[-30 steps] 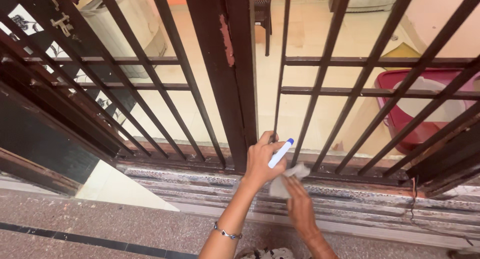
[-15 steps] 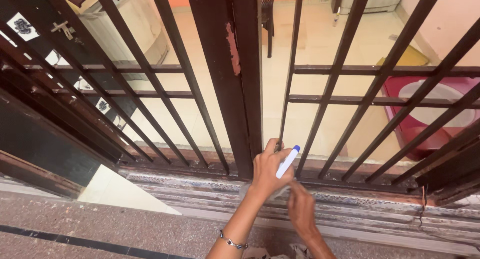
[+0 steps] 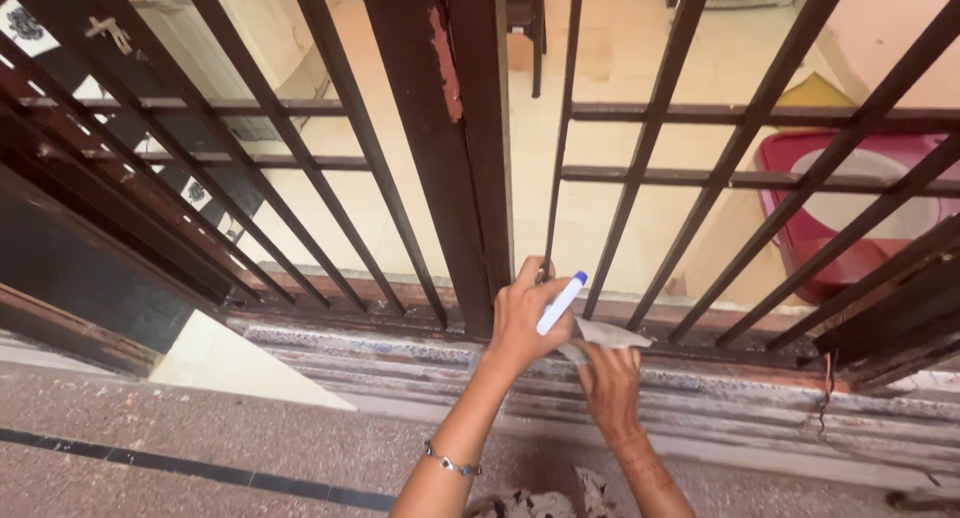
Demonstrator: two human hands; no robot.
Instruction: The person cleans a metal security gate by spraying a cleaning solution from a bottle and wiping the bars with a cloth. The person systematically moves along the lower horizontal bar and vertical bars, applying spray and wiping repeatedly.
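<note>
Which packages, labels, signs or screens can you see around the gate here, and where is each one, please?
No packages, signs or screens show.
Patterned squares: upper left behind the gate bars, on a dark surface; white with dark motifs, perhaps tiles rather than labels.
Marker-like tube: in the left hand at the foot of the bars; white with a blue cap, no label discernible.
Cloth: in the right hand; pale grey, unmarked.

Bare forearms; beaded silver bracelet point(image 3: 449, 464) on left wrist.
</note>
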